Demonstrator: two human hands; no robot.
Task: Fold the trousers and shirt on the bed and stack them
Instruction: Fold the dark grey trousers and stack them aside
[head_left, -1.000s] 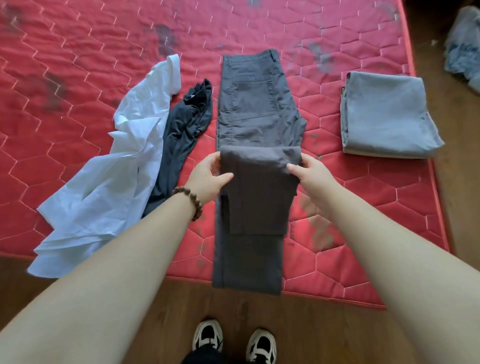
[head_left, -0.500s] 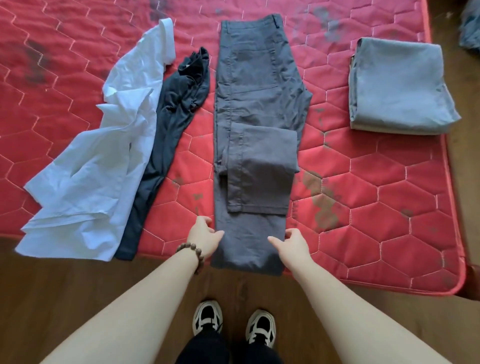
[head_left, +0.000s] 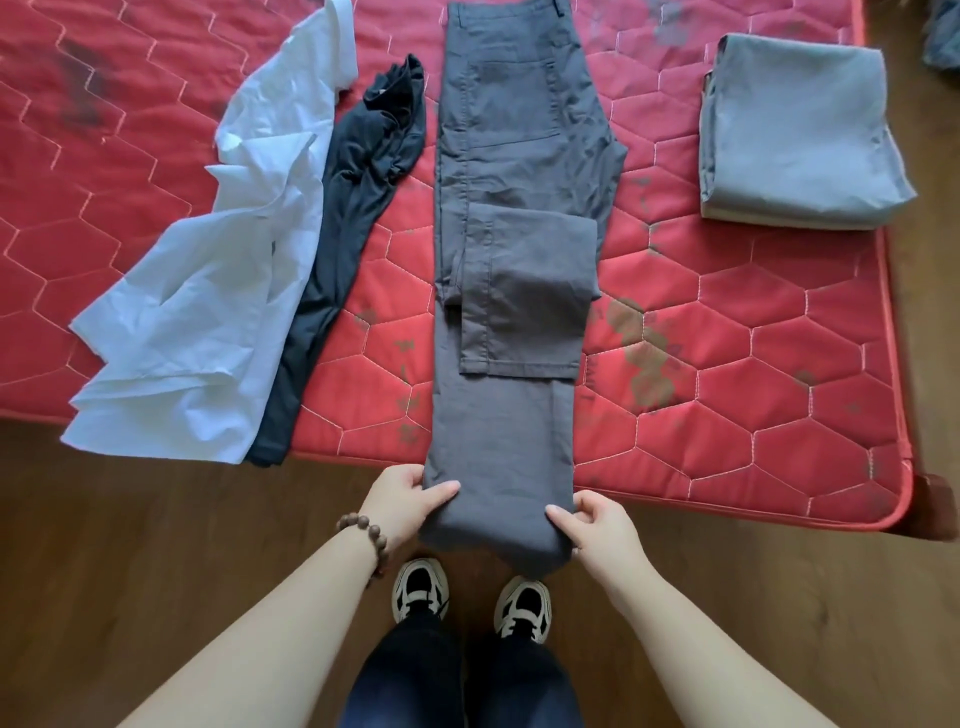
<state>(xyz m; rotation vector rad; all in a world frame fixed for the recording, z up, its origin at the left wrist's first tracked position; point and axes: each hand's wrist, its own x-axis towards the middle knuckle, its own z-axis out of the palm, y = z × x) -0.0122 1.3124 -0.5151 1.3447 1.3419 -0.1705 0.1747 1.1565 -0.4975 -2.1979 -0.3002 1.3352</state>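
The hands have dropped from the mid-fold to the near fold of the dark grey cotton trousers (head_left: 511, 260), which are lying lengthwise on the red quilted mattress (head_left: 753, 332) with that end overhanging its near edge. The left hand (head_left: 402, 501) and right hand (head_left: 597, 530) are each pinching a corner there, so a second fold is probably starting. Left of the trousers are lying one crumpled white shirt (head_left: 208, 291) and one black garment (head_left: 343, 234); right of them, one folded pale grey cloth (head_left: 795, 135), possibly trousers.
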